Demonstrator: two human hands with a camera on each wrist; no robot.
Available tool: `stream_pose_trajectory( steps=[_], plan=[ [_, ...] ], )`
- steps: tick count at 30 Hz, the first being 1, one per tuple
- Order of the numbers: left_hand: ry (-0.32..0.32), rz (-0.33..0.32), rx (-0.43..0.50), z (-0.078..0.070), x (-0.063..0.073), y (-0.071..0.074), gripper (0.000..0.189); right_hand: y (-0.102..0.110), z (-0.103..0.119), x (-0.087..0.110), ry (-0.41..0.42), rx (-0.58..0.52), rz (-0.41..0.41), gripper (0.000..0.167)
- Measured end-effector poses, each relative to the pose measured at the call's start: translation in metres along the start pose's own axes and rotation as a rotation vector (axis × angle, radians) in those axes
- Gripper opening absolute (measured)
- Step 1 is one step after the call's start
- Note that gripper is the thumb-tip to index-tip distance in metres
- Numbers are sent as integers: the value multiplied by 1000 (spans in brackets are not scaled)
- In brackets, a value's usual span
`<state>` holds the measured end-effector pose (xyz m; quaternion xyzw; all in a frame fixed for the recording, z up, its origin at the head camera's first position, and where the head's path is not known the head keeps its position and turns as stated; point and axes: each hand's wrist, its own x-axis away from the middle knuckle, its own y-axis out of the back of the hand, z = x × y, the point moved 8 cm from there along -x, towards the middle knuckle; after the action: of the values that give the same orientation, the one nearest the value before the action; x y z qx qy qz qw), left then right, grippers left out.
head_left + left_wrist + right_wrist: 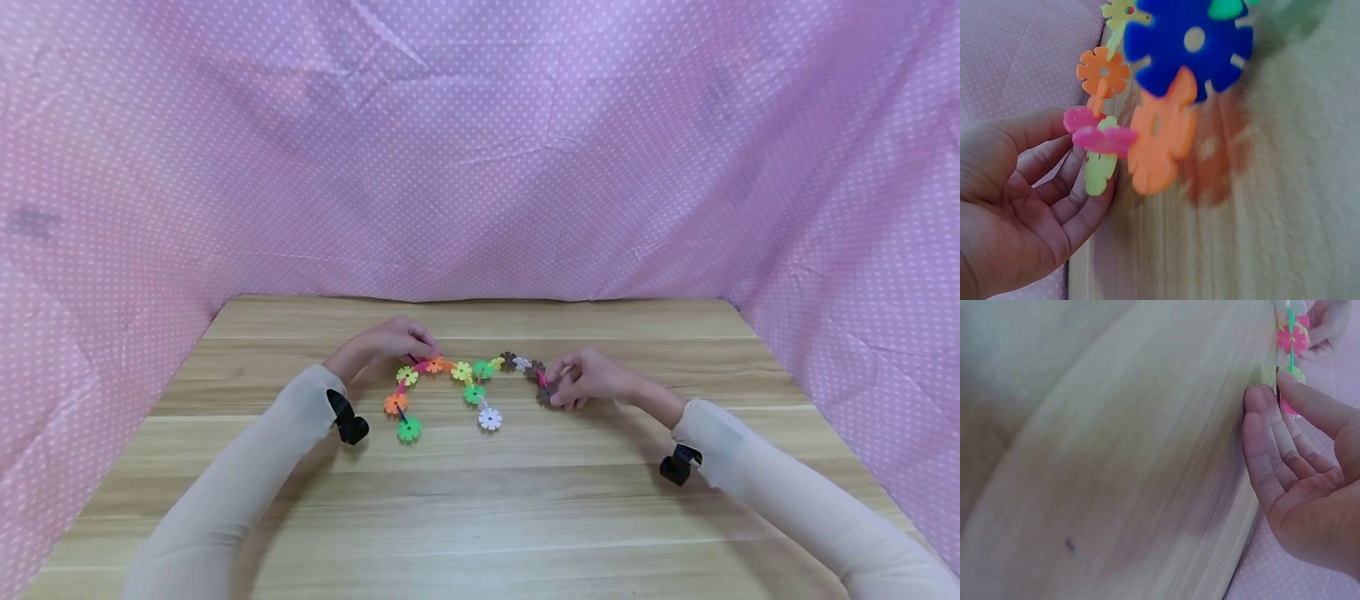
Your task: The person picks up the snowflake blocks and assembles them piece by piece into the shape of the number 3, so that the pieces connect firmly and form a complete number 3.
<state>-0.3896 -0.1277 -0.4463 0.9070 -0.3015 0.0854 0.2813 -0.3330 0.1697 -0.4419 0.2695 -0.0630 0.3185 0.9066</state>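
Note:
A chain of interlocking slotted plastic discs (461, 372) in orange, pink, yellow, green, white and dark brown forms an arch on the table, with a branch ending in a white disc (490, 419). My left hand (401, 340) grips the chain's upper left part, its thumb at a pink disc (1094, 139). An orange disc (1160, 147) and a blue disc (1191, 39) hang nearer that wrist's camera. My right hand (592, 377) pinches a dark brown disc (545, 395) at the chain's right end, its fingers hiding part of it.
The wooden table (480, 517) extends in front of the chain and to both sides. A pink dotted cloth (480, 167) hangs behind the table and along its sides. Each sleeved wrist carries a small black camera (351, 425).

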Motion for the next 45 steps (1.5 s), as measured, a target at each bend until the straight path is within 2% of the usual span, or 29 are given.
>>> stream_pose_trajectory(
  steps=[8, 16, 23, 30, 36, 41, 45],
  plan=[
    [12, -34, -11, -1, -3, 4, 30, -7, 0, 1, -2, 0, 15, 29],
    [3, -60, -15, 5, 4, 5, 31, -3, 6, 3, 31, 50, 45, 30],
    [12, -68, -44, 14, 31, 8, 36, 13, 16, -3, 69, 89, -3, 23],
    [55, -40, 23, 22, 59, 6, 42, 25, 21, -13, 125, 144, -13, 31],
    [49, -26, 42, 24, 80, 1, 46, 22, 19, -26, 174, 123, 82, 38],
    [36, -32, 103, 25, 92, -4, 46, 19, 14, -34, 136, 83, 158, 46],
    [30, -42, 126, 30, 96, -5, 48, 16, 14, -38, 118, 79, 198, 49]
  ],
)
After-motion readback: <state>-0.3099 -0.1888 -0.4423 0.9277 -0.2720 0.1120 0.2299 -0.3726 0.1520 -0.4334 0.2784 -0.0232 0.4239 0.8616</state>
